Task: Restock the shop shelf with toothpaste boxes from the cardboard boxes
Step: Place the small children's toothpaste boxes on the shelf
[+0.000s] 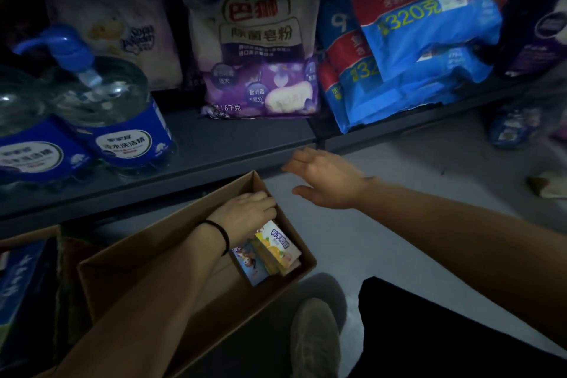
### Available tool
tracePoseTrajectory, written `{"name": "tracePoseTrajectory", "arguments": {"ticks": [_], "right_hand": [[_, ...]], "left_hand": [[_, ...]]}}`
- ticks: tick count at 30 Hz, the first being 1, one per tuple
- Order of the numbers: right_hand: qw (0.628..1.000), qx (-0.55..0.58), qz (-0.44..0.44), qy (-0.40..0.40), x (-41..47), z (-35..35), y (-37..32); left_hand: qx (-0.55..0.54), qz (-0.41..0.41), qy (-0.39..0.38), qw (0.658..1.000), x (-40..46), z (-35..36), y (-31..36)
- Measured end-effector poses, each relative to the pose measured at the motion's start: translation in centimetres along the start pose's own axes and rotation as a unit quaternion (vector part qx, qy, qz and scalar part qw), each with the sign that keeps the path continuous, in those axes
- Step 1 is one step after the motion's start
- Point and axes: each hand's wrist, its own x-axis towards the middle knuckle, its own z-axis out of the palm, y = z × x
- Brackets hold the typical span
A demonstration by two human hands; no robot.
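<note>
From the head camera, my left hand (247, 209) is down inside the open carton (196, 258) on the floor, palm down, fingers curled over the top ends of the toothpaste boxes (270, 250). I cannot tell whether I have truly gripped one, since the fingertips are hidden behind the boxes and the carton's far wall. A black band (221, 233) circles that wrist.

The toothpaste boxes stand on end, leaning, packed in the right-hand part of the carton; the front one is yellow and white, with a blue one just beside it on the left. The rest of the carton floor is bare cardboard.

My right hand (326, 176) hovers open and empty above the grey floor (399, 193), fingers spread loosely, pointing left, just in front of the dark shelf edge (214, 159) and apart from the carton.

On the shelf sit two pump bottles (101, 110) at the left, a purple soap-powder bag (260, 49) in the middle and blue packs (414, 49) at the right. A blue box (21, 285) lies at far left, beside the carton. My shoe (316, 337) shows below.
</note>
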Motion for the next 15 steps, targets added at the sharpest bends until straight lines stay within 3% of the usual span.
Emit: {"name": "tracePoseTrajectory", "arguments": {"ticks": [8, 15], "right_hand": [[0.998, 0.020, 0.042, -0.042, -1.1, -1.9, -3.1], [0.988, 0.080, 0.108, -0.078, -0.8, 0.9, -8.3]], "left_hand": [[0.006, -0.063, -0.008, 0.998, -5.9, -3.5, -1.8], [-0.016, -0.104, 0.016, 0.994, -11.2, -4.3, -2.9]]}}
